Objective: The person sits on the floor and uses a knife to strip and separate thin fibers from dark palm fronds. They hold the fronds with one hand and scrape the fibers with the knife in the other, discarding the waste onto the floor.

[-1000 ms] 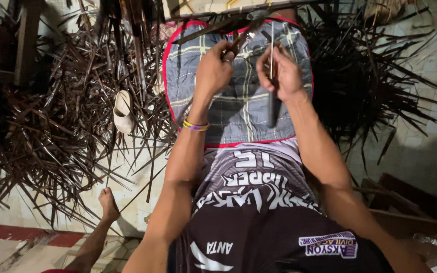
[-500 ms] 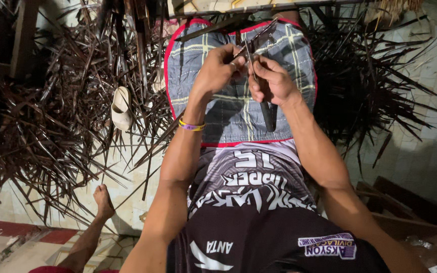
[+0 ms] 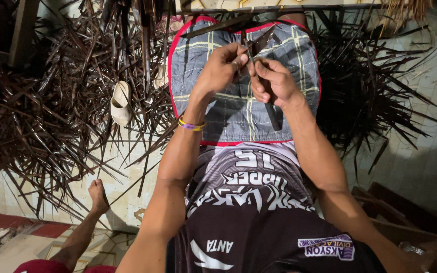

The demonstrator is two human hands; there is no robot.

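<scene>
I see both hands up in the upper middle of the frame, over a blue plaid cloth (image 3: 238,114) with a red edge that lies across the lap. My left hand (image 3: 221,68) is clenched, its grip pinching a thin dark leaf strip (image 3: 251,43) between thumb and fingers. My right hand (image 3: 271,81) is just beside it, almost touching, its grip closed round a dark knife handle (image 3: 273,114) that points down toward the lower edge of the cloth; the blade end is up by the strip, too small to tell more. The strip runs up from the fingers toward the top of the frame. A yellow and purple wristband (image 3: 190,124) sits on the left wrist. Heaps of dark dried leaf strips (image 3: 46,116) cover the tiled floor (image 3: 416,151) at left and at right. A pale sandal (image 3: 121,103) lies among the left heap. Another person's bare foot (image 3: 98,194) is at lower left.
</scene>
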